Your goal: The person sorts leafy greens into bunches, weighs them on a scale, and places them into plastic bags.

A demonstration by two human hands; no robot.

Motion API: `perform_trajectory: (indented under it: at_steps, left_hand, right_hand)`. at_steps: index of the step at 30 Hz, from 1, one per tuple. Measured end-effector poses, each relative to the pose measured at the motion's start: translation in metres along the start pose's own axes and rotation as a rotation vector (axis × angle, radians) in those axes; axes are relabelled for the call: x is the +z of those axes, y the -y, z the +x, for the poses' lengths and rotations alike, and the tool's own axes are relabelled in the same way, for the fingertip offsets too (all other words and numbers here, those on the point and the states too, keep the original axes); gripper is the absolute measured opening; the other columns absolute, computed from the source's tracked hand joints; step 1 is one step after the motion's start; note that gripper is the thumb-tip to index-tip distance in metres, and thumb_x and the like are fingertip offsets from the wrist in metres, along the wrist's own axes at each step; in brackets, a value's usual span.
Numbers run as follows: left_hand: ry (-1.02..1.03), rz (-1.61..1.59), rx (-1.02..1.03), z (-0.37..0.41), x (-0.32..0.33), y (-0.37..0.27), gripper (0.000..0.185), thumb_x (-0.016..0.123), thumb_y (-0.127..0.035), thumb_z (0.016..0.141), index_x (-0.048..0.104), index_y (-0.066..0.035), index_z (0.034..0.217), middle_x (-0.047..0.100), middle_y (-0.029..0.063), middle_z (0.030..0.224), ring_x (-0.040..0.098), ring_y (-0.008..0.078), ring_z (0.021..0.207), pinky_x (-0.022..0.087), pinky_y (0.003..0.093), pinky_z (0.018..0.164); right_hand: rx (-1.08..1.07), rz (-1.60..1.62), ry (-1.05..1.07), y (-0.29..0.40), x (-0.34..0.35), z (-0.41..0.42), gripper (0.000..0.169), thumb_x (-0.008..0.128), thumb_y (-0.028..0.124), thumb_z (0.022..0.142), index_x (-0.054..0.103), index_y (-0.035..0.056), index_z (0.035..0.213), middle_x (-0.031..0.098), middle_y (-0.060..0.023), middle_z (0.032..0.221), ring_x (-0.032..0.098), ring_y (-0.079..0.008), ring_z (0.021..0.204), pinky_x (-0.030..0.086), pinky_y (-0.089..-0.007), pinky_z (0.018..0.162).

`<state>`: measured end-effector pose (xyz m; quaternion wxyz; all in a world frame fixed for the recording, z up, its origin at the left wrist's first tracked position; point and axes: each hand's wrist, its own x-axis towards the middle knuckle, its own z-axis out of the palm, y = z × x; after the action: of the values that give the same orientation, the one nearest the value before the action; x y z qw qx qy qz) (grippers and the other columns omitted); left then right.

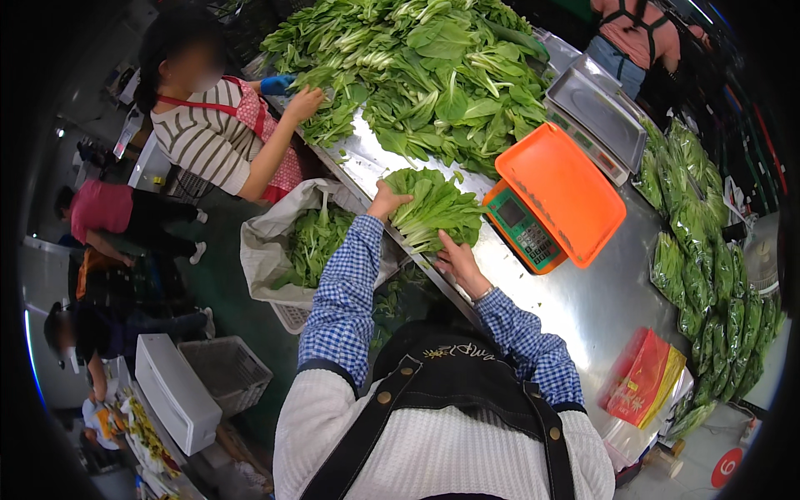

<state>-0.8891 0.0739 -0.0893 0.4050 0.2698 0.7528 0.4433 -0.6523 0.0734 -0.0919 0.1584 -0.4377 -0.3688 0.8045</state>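
Between my two hands, over the near edge of the metal table (pixel 565 312), is a bunch of leafy greens (pixel 437 206). My left hand (pixel 390 201) grips its left side, the thumb lying over the leaves. My right hand (pixel 461 262) holds the lower right side near the pale stems, fingers spread against it. Right of the bunch stands a scale with an orange tray (pixel 562 194) and a green keypad panel (pixel 522 228); the tray bears only specks of dirt. A large heap of loose greens (pixel 431 81) covers the table's far part.
A person in a striped top (pixel 206 144) handles greens at the left. Below the table edge, a white sack (pixel 265 250) holds greens. A second scale (pixel 594 112) stands behind the orange one. Bagged greens (pixel 706 262) and a red and yellow packet (pixel 644 378) lie at the right.
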Motion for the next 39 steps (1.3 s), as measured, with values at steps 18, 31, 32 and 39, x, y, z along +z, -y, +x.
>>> perform_trajectory:
  at_steps: [18,31,32,39]
  left_hand:
    - [0.419,0.108,-0.022,-0.027,0.005,-0.03,0.053,0.047,-0.023,0.093,0.021,-0.01,0.138,0.044,0.0157,0.129,0.046,0.0255,0.115,0.037,0.0358,0.098]
    - [0.405,0.004,0.247,-0.038,0.023,0.031,0.079,0.064,-0.029,0.08,0.017,-0.003,0.138,0.03,0.0235,0.141,0.03,0.0283,0.131,0.026,0.0311,0.108]
    - [0.39,-0.159,0.071,-0.055,0.028,-0.005,0.099,0.07,-0.044,0.08,0.006,-0.001,0.142,0.028,0.025,0.142,0.03,0.0283,0.131,0.028,0.0304,0.107]
    - [0.205,-0.142,0.312,-0.108,0.034,-0.029,0.123,0.079,-0.033,0.075,-0.018,0.005,0.14,0.033,0.0267,0.14,0.037,0.029,0.129,0.029,0.0316,0.107]
  right_hand:
    - [0.007,0.015,-0.057,0.017,0.005,0.025,0.062,0.051,0.043,0.095,0.027,0.0026,0.135,0.048,-0.0169,0.127,0.056,-0.0322,0.108,0.053,-0.0435,0.085]
    - [-0.207,-0.135,-0.047,0.0,-0.02,0.055,0.051,0.052,0.036,0.094,0.035,0.0044,0.129,0.052,-0.0202,0.121,0.064,-0.0325,0.095,0.06,-0.0408,0.062]
    - [-0.193,-0.097,-0.067,0.0,-0.023,0.06,0.05,0.05,0.04,0.094,0.034,0.0078,0.129,0.058,-0.0155,0.114,0.066,-0.0288,0.087,0.058,-0.0384,0.059]
    - [-0.573,-0.284,-0.037,0.028,-0.014,0.026,0.047,0.052,0.03,0.095,0.041,-0.0012,0.129,0.053,-0.0175,0.123,0.06,-0.0266,0.097,0.054,-0.0339,0.066]
